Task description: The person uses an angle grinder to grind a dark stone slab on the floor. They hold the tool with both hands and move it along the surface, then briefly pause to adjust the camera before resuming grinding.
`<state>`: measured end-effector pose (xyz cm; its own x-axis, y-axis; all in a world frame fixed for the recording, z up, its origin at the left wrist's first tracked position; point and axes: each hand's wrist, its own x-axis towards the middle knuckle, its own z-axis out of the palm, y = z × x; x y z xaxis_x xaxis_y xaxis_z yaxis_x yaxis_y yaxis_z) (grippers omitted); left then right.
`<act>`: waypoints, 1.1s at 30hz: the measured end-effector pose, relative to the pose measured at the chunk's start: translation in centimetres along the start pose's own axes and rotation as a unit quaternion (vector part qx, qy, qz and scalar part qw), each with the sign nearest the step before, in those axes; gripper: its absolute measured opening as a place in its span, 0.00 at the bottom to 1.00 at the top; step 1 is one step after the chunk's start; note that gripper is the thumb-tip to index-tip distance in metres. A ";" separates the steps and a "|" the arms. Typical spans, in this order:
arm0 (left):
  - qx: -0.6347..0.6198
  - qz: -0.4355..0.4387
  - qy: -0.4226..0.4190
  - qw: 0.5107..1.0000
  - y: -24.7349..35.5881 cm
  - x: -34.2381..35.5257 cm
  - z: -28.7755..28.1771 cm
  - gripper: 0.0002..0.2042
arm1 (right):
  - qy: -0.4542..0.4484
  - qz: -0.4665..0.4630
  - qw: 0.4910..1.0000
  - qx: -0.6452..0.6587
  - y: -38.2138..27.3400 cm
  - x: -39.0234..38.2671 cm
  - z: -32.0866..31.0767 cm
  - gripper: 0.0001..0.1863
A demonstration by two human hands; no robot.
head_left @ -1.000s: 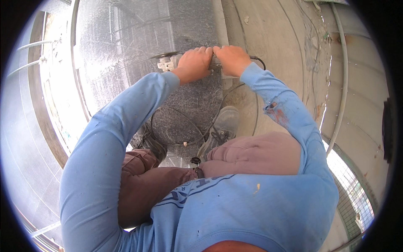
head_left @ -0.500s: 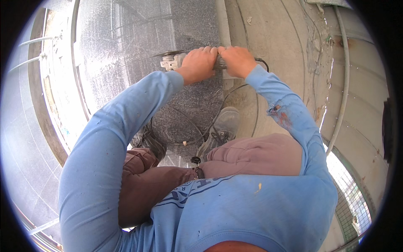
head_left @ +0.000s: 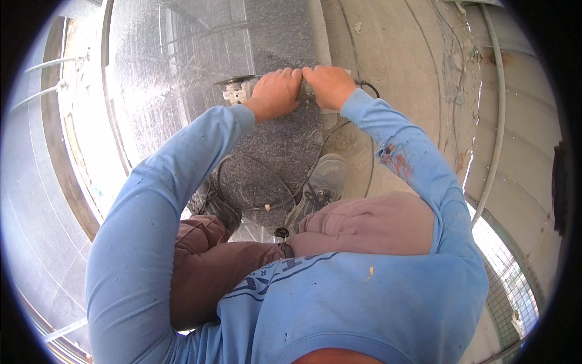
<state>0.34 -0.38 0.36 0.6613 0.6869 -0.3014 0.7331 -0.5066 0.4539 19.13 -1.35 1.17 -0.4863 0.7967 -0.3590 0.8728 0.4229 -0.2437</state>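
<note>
Shifts the grinder [head_left: 235,94] a little to the left compared with half a second ago, carrying the left hand [head_left: 276,93] and right hand [head_left: 329,87] along together with no visible change of hold. Suggests, as a judgement, a sideways stroke over the dark slab [head_left: 273,142] rather than a lift or a regrip. Keeps the left hand curled around the tool's body, just right of its pale head, and the right hand wrapped over the rear end, touching the left hand. Places the thin disc [head_left: 236,79] just left of the left hand; cannot tell contact or spin from here. Trails a black cord [head_left: 376,90] from the right side of the right hand.

Shows speckled slab below the hands, near both shoes [head_left: 330,173], and a glossier, reflecting stretch up and left of the left hand. Meets, right of the right hand, dusty tan ground [head_left: 394,60], then a panelled wall [head_left: 524,127] with a pale pipe [head_left: 498,115]. Includes, far left of the left hand, a grey seamed panel [head_left: 36,200]
</note>
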 end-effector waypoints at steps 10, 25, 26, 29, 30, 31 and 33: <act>-0.001 0.044 0.024 0.999 2.2 1.4 0.3 0.25 | -0.021 0.036 0.999 -0.010 1.4 -2.7 -1.9 0.20; 0.001 0.020 0.003 1.000 1.9 0.8 -0.2 0.25 | -0.019 0.034 0.999 -0.001 0.8 -1.8 -1.1 0.17; 0.003 0.020 -0.001 1.000 1.8 0.7 -0.3 0.25 | -0.020 0.037 0.999 0.001 0.7 -1.7 -0.9 0.17; 0.006 0.017 0.005 1.000 1.3 0.6 0.0 0.25 | -0.007 0.023 1.000 0.011 0.7 -1.2 -0.3 0.17; 0.006 0.016 0.002 1.000 1.2 0.5 0.0 0.25 | -0.003 0.021 1.000 0.013 0.7 -1.1 -0.1 0.17; 0.005 0.016 0.000 1.000 1.0 0.5 0.0 0.25 | 0.002 0.018 1.000 0.014 0.6 -1.0 0.0 0.17; 0.007 0.013 -0.006 1.000 0.8 0.3 -0.1 0.25 | 0.008 0.010 1.000 0.016 0.5 -0.8 0.2 0.17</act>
<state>1.14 -0.52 0.66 0.6820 0.6670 -0.2999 0.7178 -0.5318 0.4493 19.91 -1.86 1.19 -0.4671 0.8122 -0.3494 0.8808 0.3927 -0.2647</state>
